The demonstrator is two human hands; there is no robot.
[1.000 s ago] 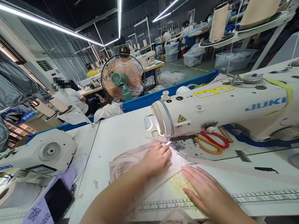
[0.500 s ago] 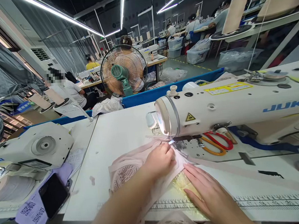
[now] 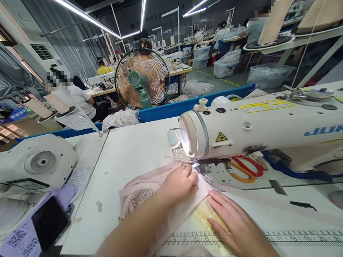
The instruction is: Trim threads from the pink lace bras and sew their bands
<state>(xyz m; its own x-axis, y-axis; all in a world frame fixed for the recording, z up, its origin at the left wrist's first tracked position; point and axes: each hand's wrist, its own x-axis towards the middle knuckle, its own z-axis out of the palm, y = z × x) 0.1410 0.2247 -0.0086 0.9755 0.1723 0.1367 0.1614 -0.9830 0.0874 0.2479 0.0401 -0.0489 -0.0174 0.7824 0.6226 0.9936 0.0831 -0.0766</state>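
A pale pink garment piece with lace (image 3: pixel 139 198) lies on the white table, its upper edge running under the head of a white JUKI sewing machine (image 3: pixel 226 127). My left hand (image 3: pixel 179 184) is closed on this fabric close to the needle area, fingertips curled down and partly hidden. Flat and with fingers stretched, my right hand (image 3: pixel 233 219) rests at the fabric's right edge. Beneath that hand is a yellowish, shiny patch (image 3: pixel 204 213) on the table. A thin pink strip (image 3: pixel 251 195) runs off to the right from the fabric.
Orange and red-handled scissors (image 3: pixel 244 170) lie under the machine arm. A printed ruler (image 3: pixel 300 237) follows the front edge. To the left are a phone (image 3: pixel 50 224), purple paper (image 3: pixel 20 246) and a second machine (image 3: pixel 42 161). Behind the table stands a large fan (image 3: pixel 142 78); people sit farther back.
The view has shifted slightly, so the table's left side sits a little farther left. Both hands keep nearly the same places on the fabric.
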